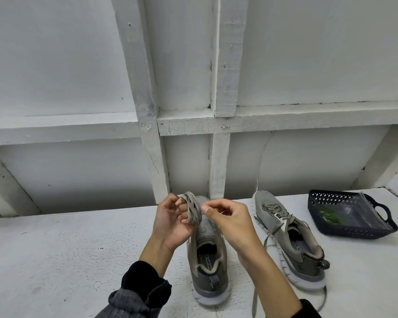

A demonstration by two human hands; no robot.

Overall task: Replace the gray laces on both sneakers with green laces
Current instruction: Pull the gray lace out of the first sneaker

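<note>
Nearest, the left sneaker [208, 255] stands heel-first on the white table [55, 260] with no lace visible in it, so its gray lace looks to be out: the left hand [170, 222] holds it as a wound gray lace bundle [193, 211] above the toe, while the right hand [228, 220] pinches what seems a loose end beside the bundle, though the view is too fine there to be sure. Just right, the right sneaker [290, 244] keeps its gray lace, untied and trailing. Farther back, the green laces [331, 217] lie bagged in the dark basket [354, 232], untouched, so most of the job remains.
</note>
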